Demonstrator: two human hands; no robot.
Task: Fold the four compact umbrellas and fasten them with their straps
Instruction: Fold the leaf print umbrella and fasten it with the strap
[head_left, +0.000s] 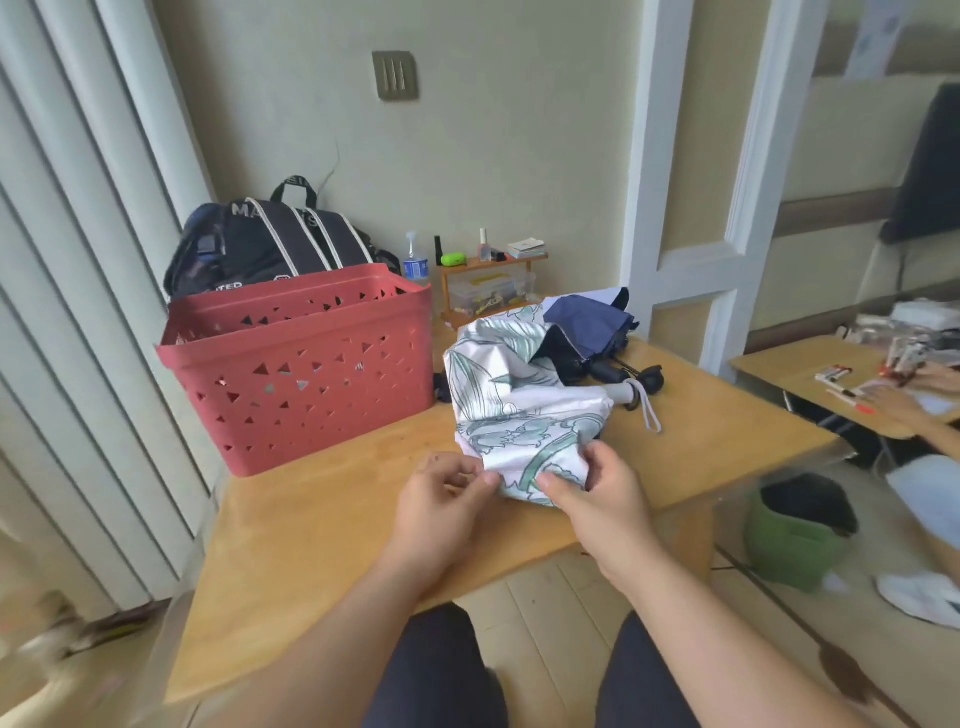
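Nearest to me, the person's two hands meet at the near end of a white fabric umbrella printed with green leaves (514, 410), which lies loose and unfolded on the pale wooden desk (322, 525). The left hand (441, 499) pinches the cloth's edge between thumb and fingertips, and the right hand (597, 493) has its fingers curled round a bunch of the same fabric just beside it. Held that way, I'd judge they are gathering the canopy's panels so the pleats can be laid flat before rolling; the strap is not yet fastened, and I cannot see where it is.

The umbrella's grey handle with a pale wrist loop (631, 396) points away to the right, which leaves the cloth end close to the person for working.

Behind it, touching its far side, a dark navy fabric umbrella (589, 322) lies equally rumpled, its black handle (610, 371) sticking out rightward, apparently waiting its turn. Whether more umbrellas sit under the pile I cannot tell.

To the left stands a red plastic basket with triangular cut-outs (306, 374), probably where the umbrellas belong. Farther back a black backpack with white stripes (270, 244) leans by the wall, next to a small wooden rack of bottles and oddments (488, 280).
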